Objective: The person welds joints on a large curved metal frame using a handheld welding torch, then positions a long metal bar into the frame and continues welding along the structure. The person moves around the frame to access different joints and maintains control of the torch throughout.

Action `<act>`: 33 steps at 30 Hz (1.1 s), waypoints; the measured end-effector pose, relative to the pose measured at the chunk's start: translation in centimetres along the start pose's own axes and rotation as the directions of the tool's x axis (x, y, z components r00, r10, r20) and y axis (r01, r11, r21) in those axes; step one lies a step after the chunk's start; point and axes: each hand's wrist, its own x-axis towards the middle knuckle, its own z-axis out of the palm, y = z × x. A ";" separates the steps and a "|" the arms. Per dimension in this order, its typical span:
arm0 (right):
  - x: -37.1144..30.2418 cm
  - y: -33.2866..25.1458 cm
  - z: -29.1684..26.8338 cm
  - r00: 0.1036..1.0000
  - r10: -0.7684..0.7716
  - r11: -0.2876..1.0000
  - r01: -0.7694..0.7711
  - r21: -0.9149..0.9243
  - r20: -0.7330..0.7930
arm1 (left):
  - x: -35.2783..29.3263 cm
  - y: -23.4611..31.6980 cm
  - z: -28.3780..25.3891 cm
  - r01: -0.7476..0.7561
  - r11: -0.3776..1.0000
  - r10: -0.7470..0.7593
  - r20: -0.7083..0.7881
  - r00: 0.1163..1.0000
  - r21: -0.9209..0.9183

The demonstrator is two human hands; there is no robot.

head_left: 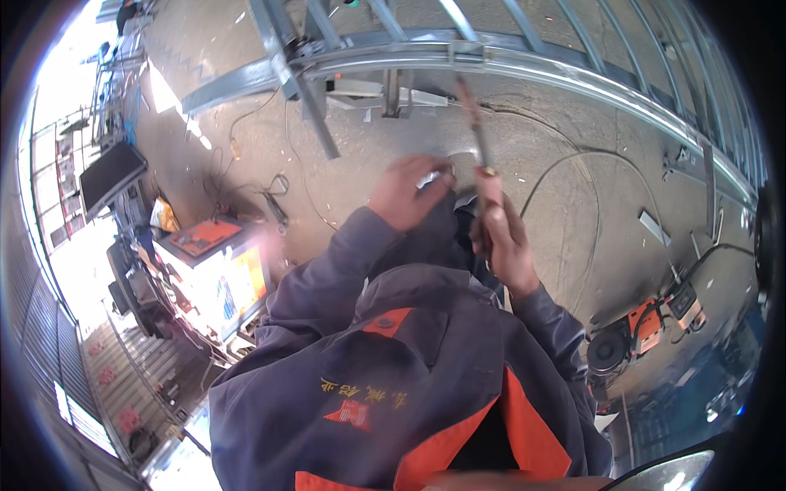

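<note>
My right hand (509,241) is closed around the pinkish-red handle of a long slim tool (485,155). It has a brassy collar, a grey shaft and a blurred reddish-brown far end, so I cannot tell its exact kind. The tool points away from me, its tip just short of the galvanized metal frame (557,61). To the left, my left hand (408,192) is held in front of my body with curled fingers. Something small and shiny shows by its fingers, too blurred to name. Both hands are apart from the frame.
Dark cables (565,164) loop across the concrete floor. An orange-and-black machine (647,323) stands at the lower right beside a dark round reel (607,350). On the left are a monitor (115,176) and a cabinet (221,270) with an orange item on top.
</note>
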 end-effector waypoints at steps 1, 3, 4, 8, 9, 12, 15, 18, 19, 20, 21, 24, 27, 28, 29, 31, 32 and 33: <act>1.4 -0.1 1.6 0.996 0.029 1.000 -0.028 -0.004 0.082 | -0.6 -1.1 -1.2 0.023 1.000 -0.022 -0.077 0.997 0.003; 4.8 -0.1 5.2 0.973 0.096 0.995 -0.102 0.019 0.209 | -0.9 -3.7 -4.2 0.060 0.998 -0.055 -0.224 0.973 0.013; 6.6 0.2 7.3 0.957 0.142 0.987 -0.158 0.043 0.252 | -0.9 -5.1 -5.7 0.060 0.996 -0.037 -0.287 0.957 0.071; 13.2 1.1 13.0 0.907 0.275 0.952 -0.304 0.041 0.320 | 0.8 -11.0 -9.3 0.079 0.941 0.057 -0.382 0.923 0.330; 15.0 1.4 14.3 0.903 0.305 0.945 -0.326 0.021 0.303 | 1.6 -12.5 -10.0 0.086 0.940 0.061 -0.409 0.910 0.331; 19.0 2.2 16.8 0.895 0.262 0.952 -0.302 0.058 0.362 | 3.0 -15.9 -11.0 0.135 0.944 0.041 -0.514 0.857 0.301; 21.9 3.0 18.5 0.896 0.252 0.952 -0.298 0.074 0.367 | 4.2 -17.8 -10.3 0.189 0.952 0.003 -0.623 0.782 0.242; 23.5 3.3 18.8 0.881 0.244 0.953 -0.296 0.070 0.405 | 5.1 -18.9 -9.8 0.194 0.952 0.011 -0.664 0.748 0.235; 23.8 3.4 18.6 0.877 0.271 0.948 -0.315 0.049 0.396 | 5.2 -19.1 -9.7 0.182 0.959 0.012 -0.673 0.740 0.217; 24.0 3.5 18.6 0.872 0.256 0.948 -0.310 0.066 0.417 | 5.2 -19.3 -9.7 0.171 0.966 0.007 -0.683 0.730 0.192; 24.1 3.5 18.6 0.869 0.267 0.945 -0.322 0.065 0.417 | 5.2 -19.3 -9.6 0.185 0.964 -0.007 -0.678 0.735 0.190; 24.4 3.9 18.7 0.871 0.272 0.936 -0.337 0.096 0.409 | 5.2 -19.4 -9.6 0.206 0.957 -0.020 -0.662 0.749 0.204; 24.7 4.3 18.5 0.864 0.273 0.929 -0.351 0.117 0.424 | 5.4 -19.3 -9.5 0.225 0.939 -0.002 -0.650 0.760 0.260; 24.8 4.4 18.3 0.859 0.286 0.925 -0.363 0.110 0.425 | 5.5 -19.3 -9.5 0.231 0.935 -0.001 -0.653 0.758 0.268; 24.9 4.5 18.2 0.853 0.283 0.923 -0.367 0.118 0.439 | 5.6 -19.3 -9.5 0.237 0.932 0.001 -0.655 0.755 0.275; 25.1 4.8 17.8 0.843 0.295 0.917 -0.382 0.113 0.449 | 5.8 -19.2 -9.4 0.258 0.922 -0.004 -0.661 0.750 0.288; 25.3 4.9 17.7 0.845 0.262 0.923 -0.361 0.135 0.465 | 5.8 -19.1 -9.4 0.266 0.919 -0.008 -0.662 0.750 0.291; 25.4 5.1 17.7 0.846 0.249 0.926 -0.350 0.141 0.471 | 5.8 -19.2 -9.4 0.263 0.915 0.004 -0.659 0.752 0.305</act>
